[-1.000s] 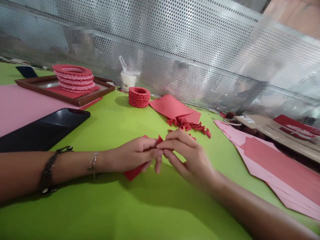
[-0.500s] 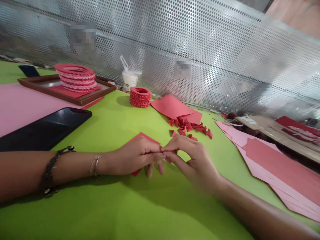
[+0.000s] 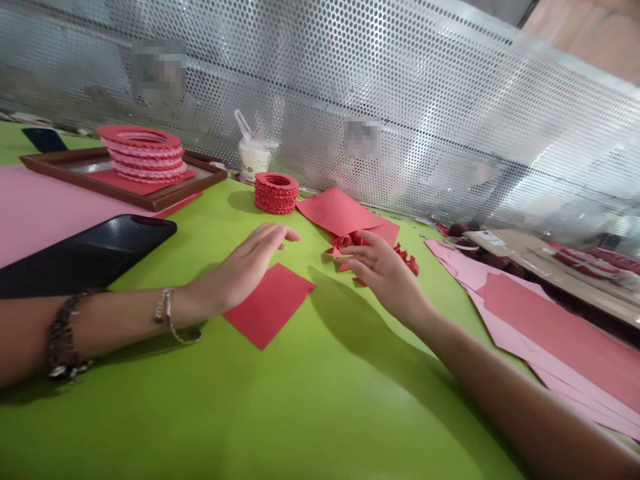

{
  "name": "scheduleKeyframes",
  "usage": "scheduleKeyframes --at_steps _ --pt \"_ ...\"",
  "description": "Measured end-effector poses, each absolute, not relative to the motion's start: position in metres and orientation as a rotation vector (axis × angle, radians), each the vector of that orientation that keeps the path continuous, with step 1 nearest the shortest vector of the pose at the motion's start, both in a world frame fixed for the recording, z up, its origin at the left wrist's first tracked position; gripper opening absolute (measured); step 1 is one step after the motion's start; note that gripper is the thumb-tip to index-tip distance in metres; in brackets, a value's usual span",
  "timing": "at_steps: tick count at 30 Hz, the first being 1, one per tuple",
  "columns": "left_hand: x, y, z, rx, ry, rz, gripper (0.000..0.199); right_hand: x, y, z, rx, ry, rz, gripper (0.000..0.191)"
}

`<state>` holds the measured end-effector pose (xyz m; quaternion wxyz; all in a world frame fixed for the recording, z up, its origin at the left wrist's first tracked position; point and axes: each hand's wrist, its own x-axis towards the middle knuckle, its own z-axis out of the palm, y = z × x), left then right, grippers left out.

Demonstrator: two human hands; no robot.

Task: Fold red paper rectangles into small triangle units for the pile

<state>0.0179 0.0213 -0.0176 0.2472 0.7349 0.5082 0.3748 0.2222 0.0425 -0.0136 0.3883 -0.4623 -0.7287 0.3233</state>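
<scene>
A square sheet of red paper point(image 3: 273, 303) lies flat on the green table point(image 3: 320, 413). Above its left corner hovers my left hand point(image 3: 245, 267), fingers extended and nothing visible in it. My right hand point(image 3: 383, 270) is over the near side of a heap of small folded red paper pieces point(image 3: 407, 260), its fingers apart and partly covering them. Whether a fingertip touches a piece is unclear. Behind the heap lie larger red sheets point(image 3: 335, 210), and left of those stands a short stack of red rings point(image 3: 277, 193).
At the left are a black phone-like object point(image 3: 100, 253), pink paper point(image 3: 45, 210) and a brown tray point(image 3: 175, 199) holding a taller ring stack point(image 3: 147, 157). A white cup point(image 3: 254, 160) stands behind. Pink and red sheets point(image 3: 560, 333) lie right. A perforated metal screen point(image 3: 310, 73) bounds the back.
My hands have come apart from the small red thing they were pinching. The left moved left and up, uncovering the red square. The right moved up to the heap.
</scene>
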Motion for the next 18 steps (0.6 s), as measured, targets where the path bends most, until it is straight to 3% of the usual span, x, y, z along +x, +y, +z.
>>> scheduleKeyframes --at_steps 5,7,10,18 --pt "0.001 0.022 -0.002 2.369 1.119 0.147 0.046 0.218 0.031 -0.022 -0.981 -2.372 0.285 0.037" --pt "-0.007 0.020 0.005 2.452 1.024 -0.136 0.085 0.217 0.026 -0.021 -0.917 -2.451 0.180 0.033" --pt "-0.015 0.020 0.011 2.469 0.980 -0.238 0.096 0.216 0.023 -0.019 -0.933 -2.469 0.139 0.030" --pt "-0.011 0.017 0.011 2.552 0.999 -0.060 0.087 0.212 0.016 -0.018 -0.842 -2.602 0.214 0.027"
